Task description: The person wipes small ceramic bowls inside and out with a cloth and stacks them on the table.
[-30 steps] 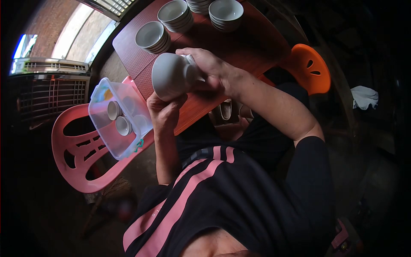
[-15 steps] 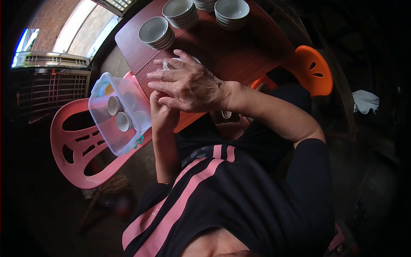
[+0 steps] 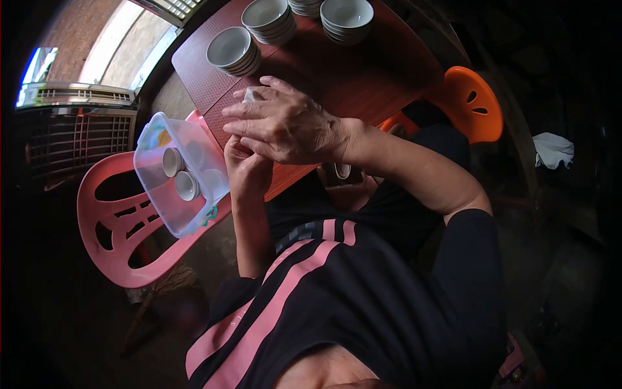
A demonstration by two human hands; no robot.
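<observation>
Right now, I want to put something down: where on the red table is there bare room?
The widest bare patch of table lies between the rightmost bowl stack, right hand and orange chair. A smaller one lies between the leftmost bowl stack and the table's left edge. The far side is crowded with bowl stacks.
</observation>
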